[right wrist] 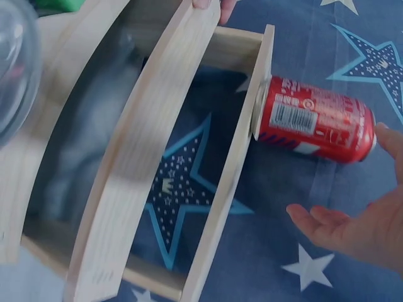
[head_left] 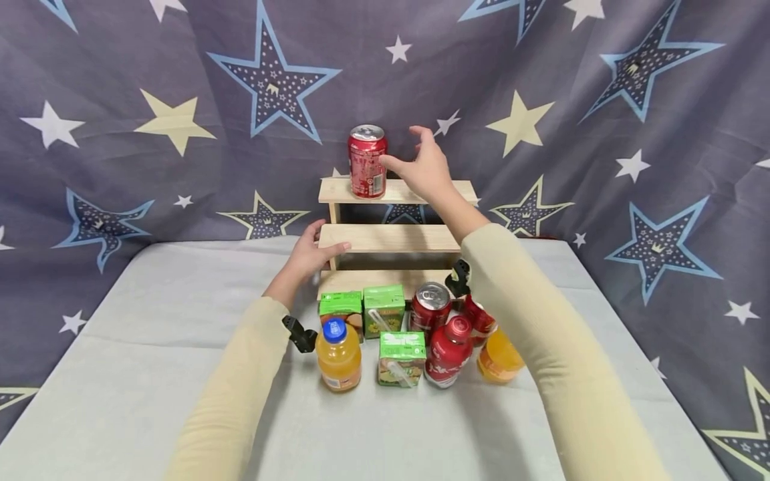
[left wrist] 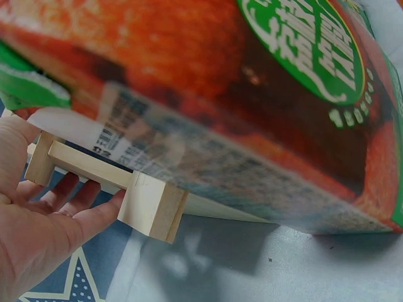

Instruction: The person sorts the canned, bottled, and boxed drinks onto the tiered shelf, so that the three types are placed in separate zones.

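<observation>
A red soda can (head_left: 367,164) stands upright on the top tier of a three-step wooden rack (head_left: 397,238), left of its middle. Beside the can, my right hand (head_left: 428,170) has its fingers spread and holds nothing. In the right wrist view the thumb tip lies right at the upper end of the can (right wrist: 318,119), the other fingers apart from it. My left hand (head_left: 308,257) grips the rack's left side at the middle tier, thumb over the board. The left wrist view shows its fingers curled round the wooden side (left wrist: 91,167).
Before the rack are green-topped juice cartons (head_left: 402,359), an orange juice bottle (head_left: 338,361) with a blue cap, a red bottle (head_left: 448,351), another red can (head_left: 430,307) and an orange drink (head_left: 500,357), partly behind my right sleeve. A star-patterned cloth (head_left: 198,67) hangs behind.
</observation>
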`<state>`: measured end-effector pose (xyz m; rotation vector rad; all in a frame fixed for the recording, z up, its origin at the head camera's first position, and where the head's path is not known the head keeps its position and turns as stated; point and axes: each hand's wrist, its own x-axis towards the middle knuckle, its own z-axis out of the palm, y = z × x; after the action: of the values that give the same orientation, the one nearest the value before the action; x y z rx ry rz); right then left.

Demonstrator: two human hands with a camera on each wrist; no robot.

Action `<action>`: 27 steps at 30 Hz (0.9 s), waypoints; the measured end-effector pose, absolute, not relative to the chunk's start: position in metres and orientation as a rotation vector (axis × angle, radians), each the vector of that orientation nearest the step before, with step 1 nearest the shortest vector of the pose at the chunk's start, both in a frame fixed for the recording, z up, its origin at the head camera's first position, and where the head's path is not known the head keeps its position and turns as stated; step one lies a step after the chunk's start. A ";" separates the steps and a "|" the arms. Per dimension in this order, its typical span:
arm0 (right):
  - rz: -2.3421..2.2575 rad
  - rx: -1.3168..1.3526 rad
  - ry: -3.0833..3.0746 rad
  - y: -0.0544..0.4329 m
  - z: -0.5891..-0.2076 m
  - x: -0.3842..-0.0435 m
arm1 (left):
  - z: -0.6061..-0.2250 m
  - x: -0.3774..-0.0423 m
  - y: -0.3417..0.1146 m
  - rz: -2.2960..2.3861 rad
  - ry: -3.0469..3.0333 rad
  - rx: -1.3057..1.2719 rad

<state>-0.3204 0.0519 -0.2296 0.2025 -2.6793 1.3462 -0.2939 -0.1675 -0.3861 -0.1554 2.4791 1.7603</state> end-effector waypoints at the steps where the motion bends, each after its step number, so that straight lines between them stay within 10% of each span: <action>1: 1.343 0.202 -2.684 0.055 -0.230 -0.320 | -0.386 -0.293 -0.167 1.758 2.488 -0.151; 27: 1.225 0.567 -2.900 0.145 -0.243 -0.279 | -0.388 -0.297 -0.165 1.739 2.474 -0.187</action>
<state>-0.2785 0.1451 -0.2426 0.5667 -2.9000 1.2245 -0.2971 -0.1654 -0.3879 -0.1868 2.4743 1.7387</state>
